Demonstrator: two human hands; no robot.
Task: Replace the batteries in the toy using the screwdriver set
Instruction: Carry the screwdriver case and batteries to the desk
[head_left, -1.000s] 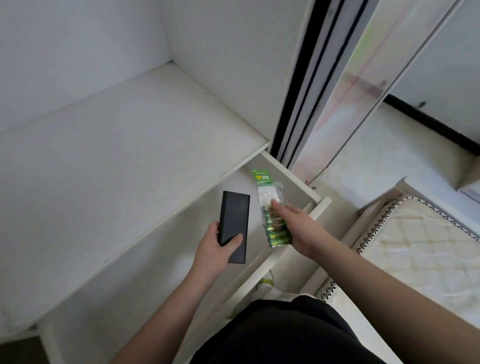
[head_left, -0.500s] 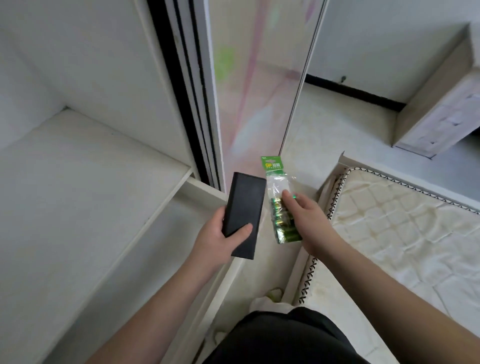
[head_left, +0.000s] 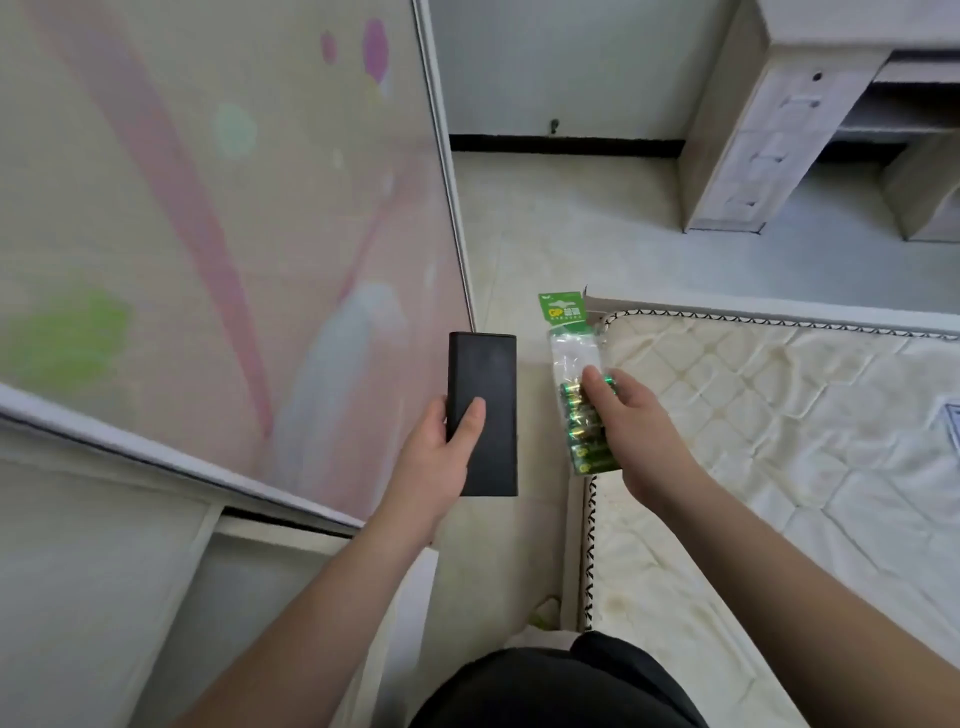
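Left hand (head_left: 441, 457) is gripping a flat black case (head_left: 483, 413), thumb lying across its face, fingers curled behind it; the case is standing long-side up, its top end toward 12 o'clock. Whether this is the screwdriver set cannot be told; the case is closed and unmarked.

Right hand (head_left: 631, 431) is pinching a clear battery pack (head_left: 574, 384) with a green header card, fingers closed over the green cells in the lower half, header pointing to 12 o'clock. Pack is hanging just at 3 o'clock of the case, the two apart by a narrow gap.

Both hands are hovering over a strip of pale floor (head_left: 545, 234). At 3 o'clock a bare quilted mattress (head_left: 779, 441) is lying, its edge just under the right hand. At 9 to 11 o'clock a sliding wardrobe door (head_left: 208, 208) with pink and green print is filling the view. At 1 o'clock, well apart, a pale desk (head_left: 769, 130) is standing against the wall. The toy is not showing.
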